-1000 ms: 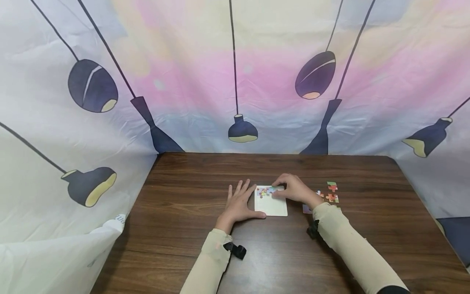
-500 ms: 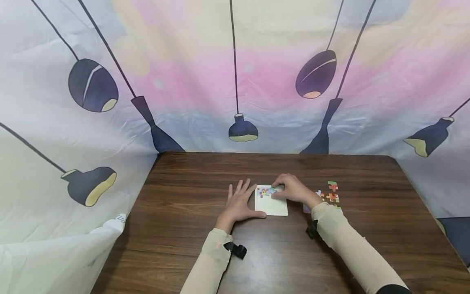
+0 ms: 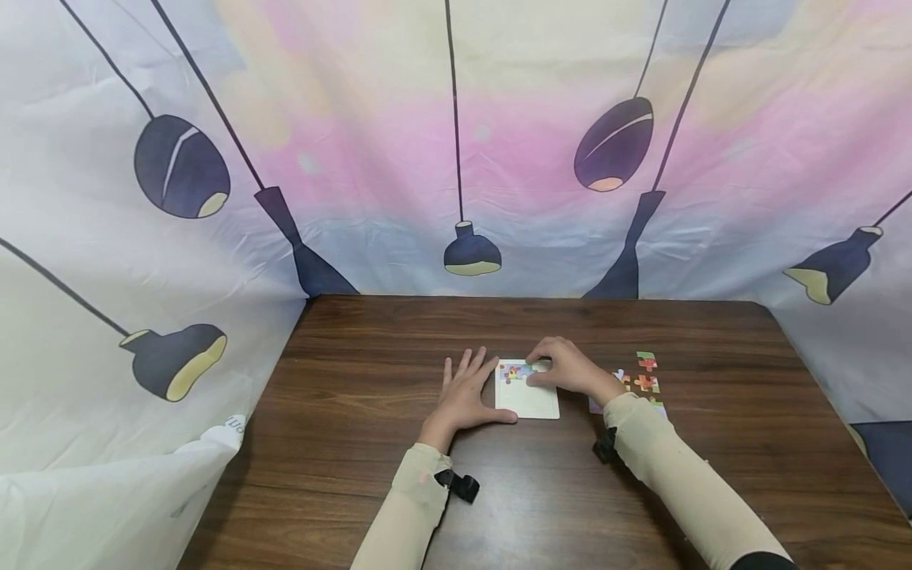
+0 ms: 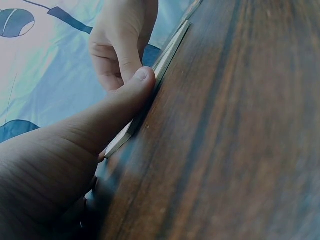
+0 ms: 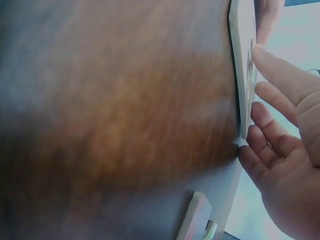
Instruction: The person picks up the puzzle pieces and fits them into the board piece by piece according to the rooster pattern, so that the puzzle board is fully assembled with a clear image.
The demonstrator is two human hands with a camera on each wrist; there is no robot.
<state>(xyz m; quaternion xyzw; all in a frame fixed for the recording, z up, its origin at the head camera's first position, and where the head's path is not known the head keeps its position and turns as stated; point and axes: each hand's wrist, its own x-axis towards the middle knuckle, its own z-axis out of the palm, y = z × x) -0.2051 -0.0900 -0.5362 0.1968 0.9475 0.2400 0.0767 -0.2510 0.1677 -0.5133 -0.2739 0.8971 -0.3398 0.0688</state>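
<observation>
Against the left hand (image 3: 463, 398): board (image 3: 527, 402), flat on the table (image 3: 541, 499).
Left fingers: straight, spread, released, thumb at the board's near edge.
Right hand (image 3: 572, 369): thumb and fingertips at the board's far right part; whether they pinch a piece, cannot tell.
Row of pieces (image 3: 512, 373): on the board, just left of the right fingertips.
Other pieces (image 3: 644, 384): on the table, right of the right fingers, partly hidden by the sleeve (image 3: 670, 447).
Cloth (image 3: 399, 158): beyond all fingers.
</observation>
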